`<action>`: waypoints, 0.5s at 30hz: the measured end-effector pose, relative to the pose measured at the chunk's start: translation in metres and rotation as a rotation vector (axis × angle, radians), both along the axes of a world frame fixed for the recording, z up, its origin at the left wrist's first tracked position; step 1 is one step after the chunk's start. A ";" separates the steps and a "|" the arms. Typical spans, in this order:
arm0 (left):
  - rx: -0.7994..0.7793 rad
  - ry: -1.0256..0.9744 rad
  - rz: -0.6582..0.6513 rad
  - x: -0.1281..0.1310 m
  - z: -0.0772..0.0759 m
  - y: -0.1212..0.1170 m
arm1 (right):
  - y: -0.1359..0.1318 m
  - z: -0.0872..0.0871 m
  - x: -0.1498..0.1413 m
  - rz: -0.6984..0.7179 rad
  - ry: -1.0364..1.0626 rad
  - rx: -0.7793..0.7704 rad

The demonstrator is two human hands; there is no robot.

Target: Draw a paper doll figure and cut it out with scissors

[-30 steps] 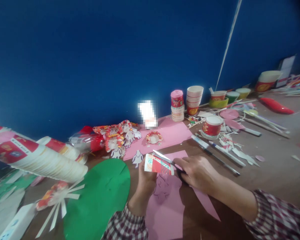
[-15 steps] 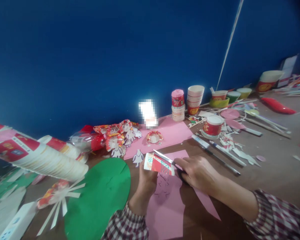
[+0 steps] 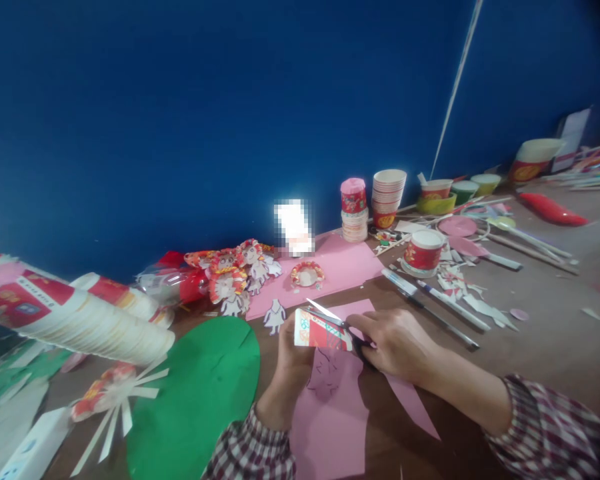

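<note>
Scissors spread wider than half a second ago; printed card edged slightly rightward.

Card: stiff, red and white with green and orange pattern, raised above a matte pink sheet marked with dark pen lines; left hand grips it from below, right hand wrapped around the black scissor handles, metal blades parted along the card's upper edge. Beyond the hands, a flat paper figure with dark outlines, and a twisted red-and-yellow ring on more pink paper. Left: smooth green rounded sheet, then ribbed, leaning stack of paper cups. Right: slim pens beside ragged white scraps, all on the brown surface.
</note>
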State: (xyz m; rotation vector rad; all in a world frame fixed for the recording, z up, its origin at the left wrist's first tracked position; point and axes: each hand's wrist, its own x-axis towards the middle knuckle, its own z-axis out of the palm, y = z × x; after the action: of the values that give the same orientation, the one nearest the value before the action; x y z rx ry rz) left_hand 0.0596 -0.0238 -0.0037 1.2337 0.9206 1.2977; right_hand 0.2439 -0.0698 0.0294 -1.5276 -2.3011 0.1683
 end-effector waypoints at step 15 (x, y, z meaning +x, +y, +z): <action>0.009 0.037 -0.064 -0.002 -0.009 0.001 | -0.001 0.002 0.000 0.005 0.000 0.014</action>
State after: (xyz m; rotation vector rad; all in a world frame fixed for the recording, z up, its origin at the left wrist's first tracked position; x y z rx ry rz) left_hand 0.0576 -0.0228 -0.0123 1.2876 0.8951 1.2333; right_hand 0.2440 -0.0705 0.0314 -1.5159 -2.3015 0.1533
